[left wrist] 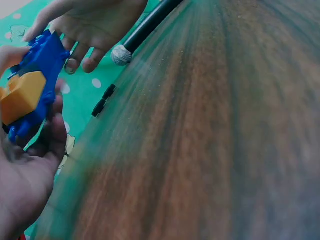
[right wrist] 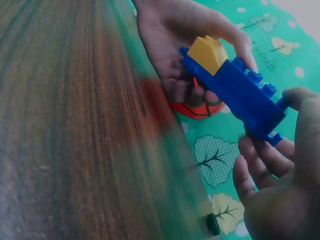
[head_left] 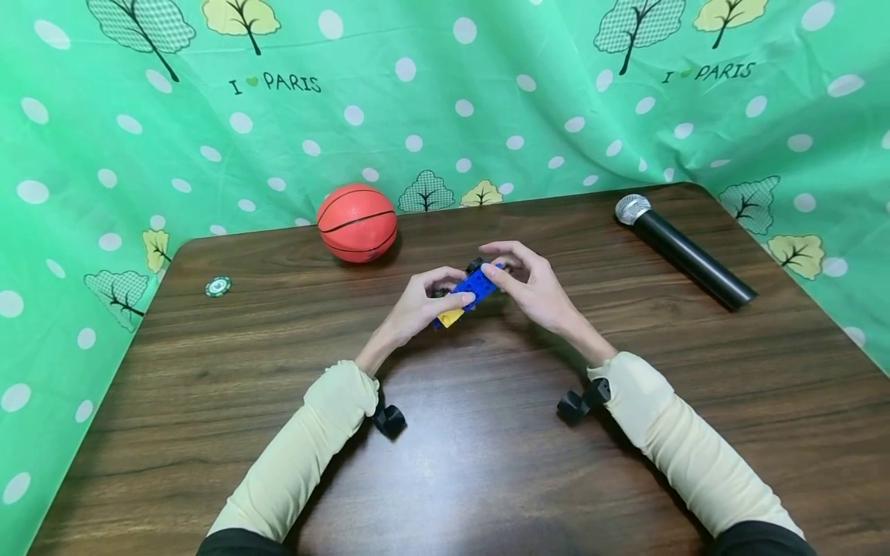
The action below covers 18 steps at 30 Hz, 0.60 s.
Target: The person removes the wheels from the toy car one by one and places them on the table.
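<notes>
A toy building-brick assembly (head_left: 476, 287), with a studded blue brick and a sloped yellow piece on a blue base, is held above the table. Small blue pegs jut from its base in both wrist views. The left hand (head_left: 426, 300) grips the yellow end, thumb on top and fingers beneath. At the blue end is the right hand (head_left: 531, 286), its thumb on the end stud (right wrist: 283, 103) and fingers under the base, pinching it. Two small black pieces (left wrist: 103, 101), perhaps wheels, lie at the table's far side in the left wrist view.
A small red basketball (head_left: 357, 223) sits at the back, left of the hands. A black microphone (head_left: 688, 251) with a silver head lies at the right. The green-and-white chip (head_left: 218, 286) is at far left. Behind the wooden table (head_left: 480, 463) hangs a green cloth (head_left: 431, 93).
</notes>
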{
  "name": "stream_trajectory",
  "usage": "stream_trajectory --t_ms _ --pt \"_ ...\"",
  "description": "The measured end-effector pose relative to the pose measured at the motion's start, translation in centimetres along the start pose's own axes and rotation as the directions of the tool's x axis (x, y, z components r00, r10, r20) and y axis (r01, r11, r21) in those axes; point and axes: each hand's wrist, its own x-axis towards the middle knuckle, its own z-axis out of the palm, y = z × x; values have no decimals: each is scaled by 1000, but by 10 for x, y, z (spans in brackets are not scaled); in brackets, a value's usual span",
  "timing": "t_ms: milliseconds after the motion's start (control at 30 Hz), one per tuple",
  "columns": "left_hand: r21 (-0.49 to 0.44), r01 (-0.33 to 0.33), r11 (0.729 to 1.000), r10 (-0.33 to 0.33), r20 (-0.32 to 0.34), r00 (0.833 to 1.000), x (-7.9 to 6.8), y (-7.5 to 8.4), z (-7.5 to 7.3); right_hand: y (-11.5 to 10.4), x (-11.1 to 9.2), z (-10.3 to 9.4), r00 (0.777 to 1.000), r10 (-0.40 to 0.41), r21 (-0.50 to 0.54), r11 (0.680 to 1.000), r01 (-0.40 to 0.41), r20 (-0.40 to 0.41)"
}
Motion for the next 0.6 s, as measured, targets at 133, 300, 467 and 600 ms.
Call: stream_trajectory --t_ms 133,300,467,600 --pt "-144 -29 989 13 -106 994 2 -3 -2 -1 -1 1 1000 14 8 1000 -14 5" --pt "-287 -26 958 -30 -189 981 4 -2 0 -1 -3 3 999 27 4 1000 -27 22" --pt "-335 -20 942 -66 -243 968 4 0 4 1 -5 6 999 28 54 998 -29 29" --pt "-385 -55 921 -70 -305 950 5 -1 7 0 -8 10 998 47 74 996 -49 34"
